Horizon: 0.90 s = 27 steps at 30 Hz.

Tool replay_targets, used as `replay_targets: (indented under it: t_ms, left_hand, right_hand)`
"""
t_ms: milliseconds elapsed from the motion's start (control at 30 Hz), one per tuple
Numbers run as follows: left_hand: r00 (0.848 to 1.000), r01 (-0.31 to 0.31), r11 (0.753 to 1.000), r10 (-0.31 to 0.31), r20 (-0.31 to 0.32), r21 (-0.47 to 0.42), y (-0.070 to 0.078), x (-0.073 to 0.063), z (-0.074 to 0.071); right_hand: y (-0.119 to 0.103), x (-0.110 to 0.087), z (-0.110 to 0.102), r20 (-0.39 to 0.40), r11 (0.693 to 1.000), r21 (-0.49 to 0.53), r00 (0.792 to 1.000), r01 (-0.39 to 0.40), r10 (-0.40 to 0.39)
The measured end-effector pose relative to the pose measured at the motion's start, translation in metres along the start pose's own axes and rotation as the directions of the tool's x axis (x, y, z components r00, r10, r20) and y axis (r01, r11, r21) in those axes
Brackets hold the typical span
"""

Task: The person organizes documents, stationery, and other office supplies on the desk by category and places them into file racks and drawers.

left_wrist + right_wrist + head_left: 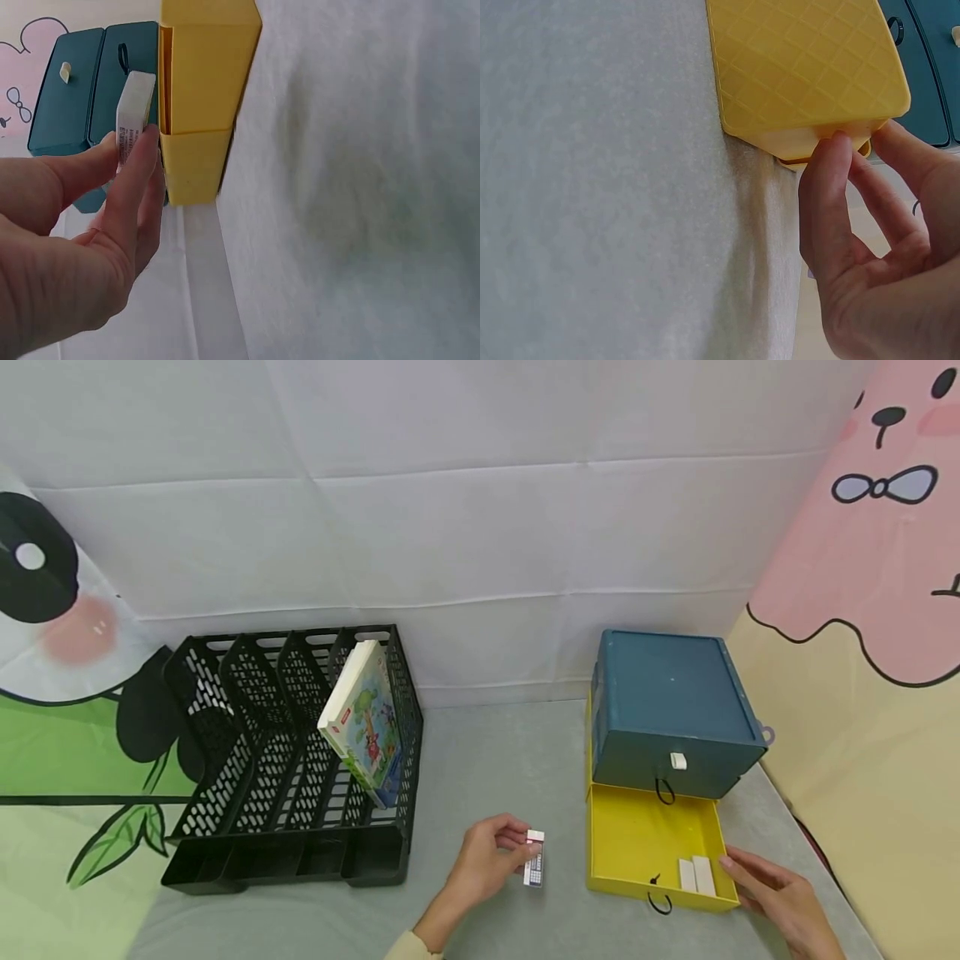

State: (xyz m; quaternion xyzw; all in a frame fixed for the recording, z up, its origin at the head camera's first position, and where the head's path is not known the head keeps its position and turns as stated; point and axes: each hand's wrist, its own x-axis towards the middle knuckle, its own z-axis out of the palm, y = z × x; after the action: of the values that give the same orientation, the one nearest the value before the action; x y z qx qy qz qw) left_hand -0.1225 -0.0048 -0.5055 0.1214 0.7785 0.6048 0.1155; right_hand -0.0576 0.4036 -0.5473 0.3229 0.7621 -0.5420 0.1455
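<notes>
My left hand (483, 864) pinches a small white block with a printed side, eraser-like (533, 860), between thumb and fingertips, left of the drawer unit. In the left wrist view the eraser-like block (135, 109) stands up from the fingertips, overlapping the teal drawers behind. A yellow drawer (630, 827) is pulled out from below the teal drawer box (675, 685). Two white blocks (703, 875) lie side by side in its front right corner. At that corner my right hand (783, 897) grips the drawer's side wall, thumb at the rim and fingers outside.
On the left stands a black mesh file rack (300, 835) with several slots; books (367, 718) lean in its right-hand slot. A black loop pull (660, 903) hangs on the yellow drawer's front. Behind the grey table (495, 760) hangs a white cloth (480, 543).
</notes>
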Motion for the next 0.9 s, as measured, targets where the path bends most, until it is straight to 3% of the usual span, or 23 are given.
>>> replay_targets:
  t_ms: [467,800,900]
  left_hand:
    - [0.999,0.026,0.997,-0.025,0.02,-0.077,0.022,0.024,0.047]
    - [0.999,0.024,0.996,-0.022,0.032,-0.083,0.039,0.042,0.083]
    - [1.0,0.006,0.999,-0.006,0.01,-0.04,0.04,0.046,0.092]
  right_hand:
    - [0.001,0.002,0.0,-0.006,1.0,-0.001,1.0,-0.003,0.003]
    - [0.004,0.004,0.001,-0.01,1.0,-0.014,1.0,0.004,-0.004]
    - [0.003,0.004,0.001,-0.009,1.0,-0.019,1.0,0.006,-0.006]
